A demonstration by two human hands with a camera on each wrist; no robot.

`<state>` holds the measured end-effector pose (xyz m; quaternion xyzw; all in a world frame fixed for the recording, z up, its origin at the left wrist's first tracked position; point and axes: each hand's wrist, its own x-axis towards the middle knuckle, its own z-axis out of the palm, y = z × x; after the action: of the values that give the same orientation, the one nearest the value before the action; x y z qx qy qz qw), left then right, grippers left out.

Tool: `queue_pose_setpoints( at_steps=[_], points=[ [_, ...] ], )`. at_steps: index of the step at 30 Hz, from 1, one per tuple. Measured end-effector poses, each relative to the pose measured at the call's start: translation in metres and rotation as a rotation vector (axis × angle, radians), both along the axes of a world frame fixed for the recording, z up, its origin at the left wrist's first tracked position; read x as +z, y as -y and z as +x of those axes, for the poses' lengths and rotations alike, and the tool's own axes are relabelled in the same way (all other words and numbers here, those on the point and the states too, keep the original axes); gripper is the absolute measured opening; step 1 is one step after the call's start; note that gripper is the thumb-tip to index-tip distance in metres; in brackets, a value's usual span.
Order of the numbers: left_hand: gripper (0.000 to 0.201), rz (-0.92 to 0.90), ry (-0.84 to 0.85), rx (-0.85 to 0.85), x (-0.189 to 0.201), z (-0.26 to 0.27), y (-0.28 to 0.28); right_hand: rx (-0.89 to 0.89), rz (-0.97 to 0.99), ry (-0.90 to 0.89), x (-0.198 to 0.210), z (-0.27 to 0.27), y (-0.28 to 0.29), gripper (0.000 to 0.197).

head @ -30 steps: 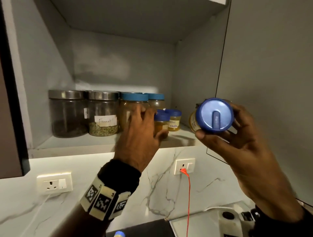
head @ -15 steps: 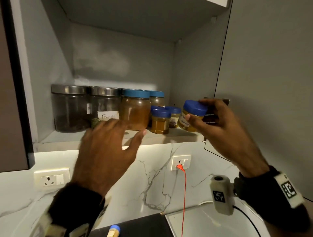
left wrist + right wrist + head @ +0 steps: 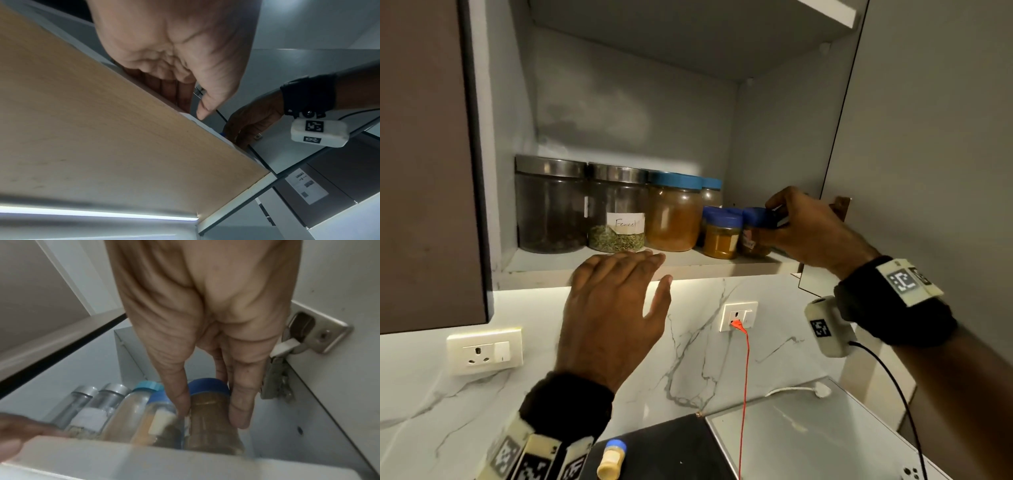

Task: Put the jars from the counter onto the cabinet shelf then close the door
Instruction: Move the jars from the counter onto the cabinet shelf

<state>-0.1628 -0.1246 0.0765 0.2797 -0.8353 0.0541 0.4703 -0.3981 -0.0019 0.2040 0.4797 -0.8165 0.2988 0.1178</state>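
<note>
Marble-veined surface (image 3: 465, 404) ran below and behind both hands in the head view, rising into a white backsplash with two wall sockets (image 3: 484, 350), a red wire (image 3: 745, 383) plugged into the one between the hands. Just beyond the left hand (image 3: 613, 325) lay the front edge of the cabinet shelf (image 3: 688, 265); that hand hovered flat, fingers straight and spread, gripping nothing. Past its fingertips stood a row of jars: two steel-lidded jars (image 3: 582, 205), one labelled Fennel, then a tall blue-lidded jar (image 3: 674, 214). The right hand (image 3: 815, 236) held the small blue-lidded jar (image 3: 755, 233) upright on the shelf, just beside another small jar (image 3: 720, 233) on its thumb side. Free shelf remained only toward the cabinet's side wall behind that hand; high open space rose above the jars. The open cabinet door (image 3: 935, 144) stood at the right hand's outer side. Near the left wrist, a small capped bottle (image 3: 612, 459) sat on a dark panel.

From the left wrist, the shelf underside (image 3: 102, 129) filled the space beside the open palm (image 3: 174, 48), fingers lying along its edge.

From the right wrist, fingers (image 3: 240, 402) and thumb were curled round the small jar (image 3: 211, 415), near the shelf's front lip (image 3: 144, 457), with the door hinge (image 3: 296, 344) just beside the knuckles and bare shelf between jar and wall.
</note>
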Motion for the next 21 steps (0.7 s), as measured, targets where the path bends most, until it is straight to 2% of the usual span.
queue_pose_setpoints(
  at_steps=[8,12,17,21],
  points=[
    [0.053,-0.034,0.024,-0.021,0.001,0.006,-0.001,-0.104,-0.008,0.021,-0.006,0.006,0.017,0.046],
    [0.054,-0.056,0.036,-0.026,0.001,0.009,0.0,-0.107,0.045,0.043,0.002,0.009,0.025,0.058],
    [0.053,-0.11,0.037,-0.038,-0.002,0.011,0.005,-0.197,0.264,-0.052,0.009,0.016,0.02,0.036],
    [0.052,-0.139,0.061,-0.034,-0.003,0.014,0.006,-0.151,0.461,-0.066,0.01,0.021,0.013,0.043]
  ],
)
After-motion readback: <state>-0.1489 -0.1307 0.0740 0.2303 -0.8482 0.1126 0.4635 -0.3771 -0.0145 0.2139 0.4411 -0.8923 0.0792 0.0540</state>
